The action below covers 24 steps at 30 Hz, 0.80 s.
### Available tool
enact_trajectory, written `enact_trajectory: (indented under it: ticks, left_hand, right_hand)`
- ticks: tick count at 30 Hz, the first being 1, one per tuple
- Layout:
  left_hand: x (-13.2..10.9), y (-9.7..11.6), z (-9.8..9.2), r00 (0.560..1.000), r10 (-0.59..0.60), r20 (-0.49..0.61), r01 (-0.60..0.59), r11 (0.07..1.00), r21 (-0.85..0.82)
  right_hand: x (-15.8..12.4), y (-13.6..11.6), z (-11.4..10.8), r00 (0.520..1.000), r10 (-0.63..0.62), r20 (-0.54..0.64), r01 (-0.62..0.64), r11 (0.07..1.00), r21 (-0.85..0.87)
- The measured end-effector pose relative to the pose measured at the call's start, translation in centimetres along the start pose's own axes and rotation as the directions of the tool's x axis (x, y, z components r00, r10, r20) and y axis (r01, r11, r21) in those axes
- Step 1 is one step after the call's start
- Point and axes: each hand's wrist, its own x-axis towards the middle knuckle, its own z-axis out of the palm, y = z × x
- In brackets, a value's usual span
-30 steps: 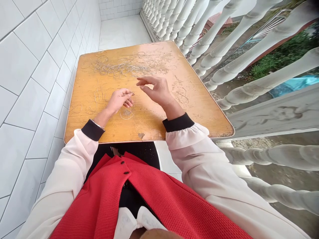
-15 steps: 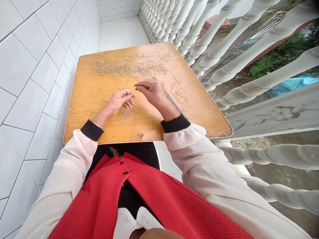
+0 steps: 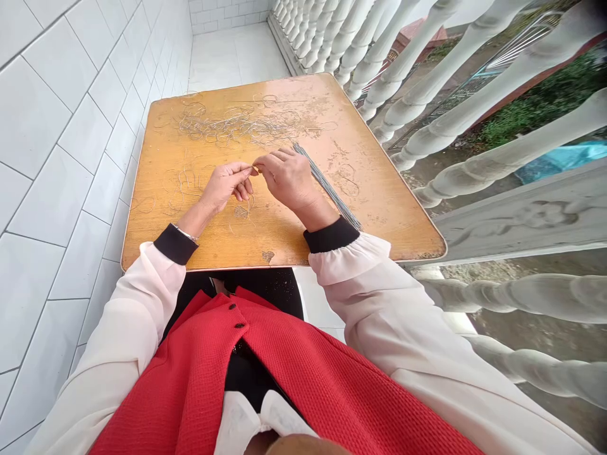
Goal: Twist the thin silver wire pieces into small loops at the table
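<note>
Above the wooden table (image 3: 213, 243), my left hand (image 3: 227, 185) pinches a thin wire (image 3: 253, 201), part of which curls below the fingers. My right hand (image 3: 289, 180) is closed too, its thumb and forefinger meeting the left fingertips; what lies between them is too small to make out. Just right of my right hand lies a bundle of straight grey wires (image 3: 332, 193). Beyond both hands spreads a tangled heap of thin wires (image 3: 237, 125). A few loose bent wires (image 3: 183, 183) lie left of my left hand.
A white tiled wall (image 3: 61, 158) runs along the left of the table. White balusters (image 3: 427, 136) stand along the right side, with a carved rail (image 3: 521, 218) near the table's right corner. Tiled floor (image 3: 237, 57) shows beyond the far edge.
My right hand has moved left and turned, so its fingertips now meet those of my left hand. More of the straight wire bundle shows.
</note>
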Motion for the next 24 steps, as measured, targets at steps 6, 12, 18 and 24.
enact_trajectory:
  ticks: [6, 12, 18, 24]
  left_hand:
    - [-0.3, 0.2, 0.1, 0.999, 0.008, -0.038, -0.009, 0.999, -0.036]
    - [-0.1, -0.4, -0.1, 0.999, 0.007, -0.047, -0.008, 1.000, -0.025]
    - [-0.2, -0.2, 0.3, 0.998, 0.020, -0.067, -0.021, 1.000, -0.010]
    - [-0.2, 0.0, 0.2, 0.996, -0.005, -0.093, 0.005, 1.000, -0.005]
  right_hand:
    - [0.0, 0.6, 0.1, 0.998, 0.056, -0.035, -0.053, 0.995, 0.080]
    - [-0.1, 1.2, -0.3, 0.998, 0.062, 0.030, -0.064, 0.995, 0.074]
    - [-0.2, 0.4, 0.5, 0.988, 0.150, -0.027, -0.149, 0.987, 0.056]
    - [-0.2, 0.6, 0.9, 0.959, 0.267, -0.092, -0.248, 0.952, 0.177]
